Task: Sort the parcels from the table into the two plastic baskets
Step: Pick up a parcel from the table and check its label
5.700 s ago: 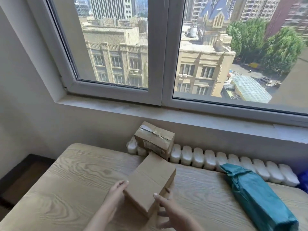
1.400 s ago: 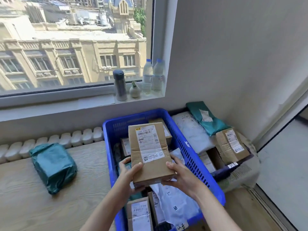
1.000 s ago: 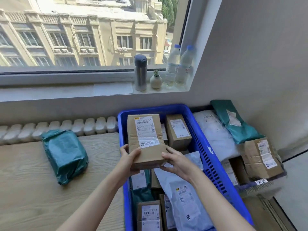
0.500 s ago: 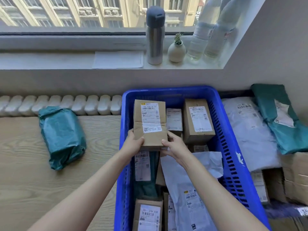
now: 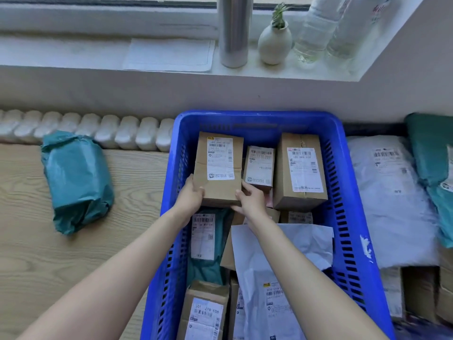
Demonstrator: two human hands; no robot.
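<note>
We hold a brown box (image 5: pixel 219 173) with both hands at the far left corner of the blue basket (image 5: pixel 348 192). Our left hand (image 5: pixel 192 196) has its fingers curled round the near left corner, our right hand (image 5: pixel 251 198) pinches the near right corner. Just right of our right fingers stand two more labelled boxes (image 5: pixel 300 170). Well left of our left fingers, a teal parcel (image 5: pixel 76 180) lies on the counter (image 5: pixel 29 241)

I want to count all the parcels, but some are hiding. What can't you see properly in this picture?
All in the head view:
- Parcels deep in the blue basket: covered by the arms and the white mailer.
- Label print on the cardboard box: too small to read.
- Steel flask and water bottles: tops cut off by the top edge.
- Second basket: buried under parcels, right edge.
</note>
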